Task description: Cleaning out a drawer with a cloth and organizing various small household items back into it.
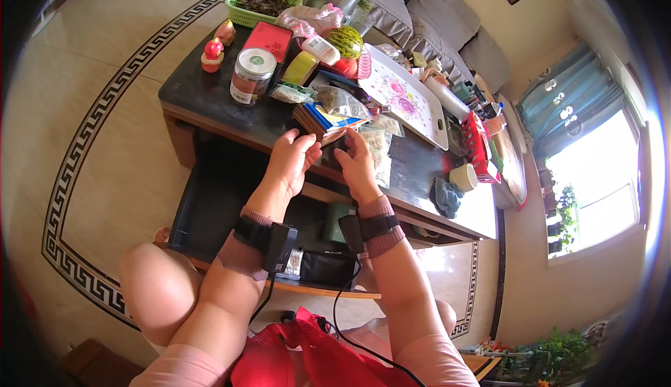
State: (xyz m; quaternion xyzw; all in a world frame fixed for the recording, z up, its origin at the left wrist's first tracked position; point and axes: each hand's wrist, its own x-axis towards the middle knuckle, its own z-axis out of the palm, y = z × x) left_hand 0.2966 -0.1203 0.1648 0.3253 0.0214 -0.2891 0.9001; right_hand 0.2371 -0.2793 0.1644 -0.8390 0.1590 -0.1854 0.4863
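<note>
A stack of thin booklets or packets (326, 125) with brown edges and a blue and yellow top lies at the near edge of the dark coffee table. Just in front of it is my left hand (294, 160), fingers loosely curled and thumb apart, with nothing visible in it. My right hand (359, 164) is at the stack's near right corner, thumb and index finger spread. Its index fingertip overlaps that corner; whether it touches cannot be made out. A clear plastic bag (341, 101) rests on the stack, and another bag of pale contents (378, 151) lies beside my right hand.
A lidded jar (252, 78), a red box (268, 40) and a watermelon (344, 41) stand farther back. To the right are a floral tray (401, 93), a red basket (474, 143), a cup (463, 178) and a dark cloth (446, 197). An open drawer (225, 198) extends below my forearms.
</note>
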